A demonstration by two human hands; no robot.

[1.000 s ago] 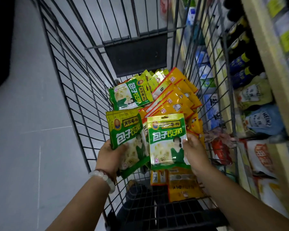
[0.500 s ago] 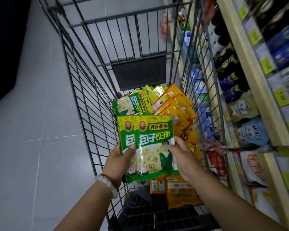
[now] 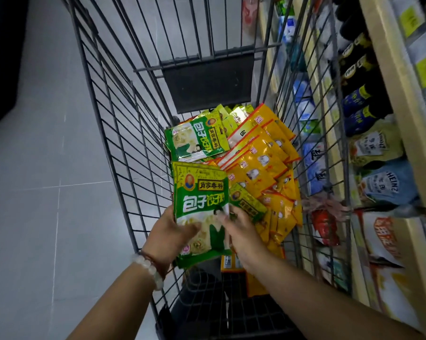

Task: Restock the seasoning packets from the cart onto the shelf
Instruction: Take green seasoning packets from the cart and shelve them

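Left hand [image 3: 169, 235]: thumb across the front of a green packet stack [image 3: 202, 207], fingers behind; stack held upright above the cart [image 3: 123, 133].
Right hand [image 3: 241, 231]: fingers curled round a tilted green packet [image 3: 248, 202], just at 3 o'clock of the stack.
Cart load: green pile [image 3: 194, 141] at 12 o'clock; yellow packets [image 3: 263, 163] at 1 to 3 o'clock.
Shelf [image 3: 388, 77]: along the cart's 3 o'clock side, bottles [image 3: 359, 99] and pouches [image 3: 388, 190] on it.
Left wrist: bead bracelet [image 3: 149, 268].
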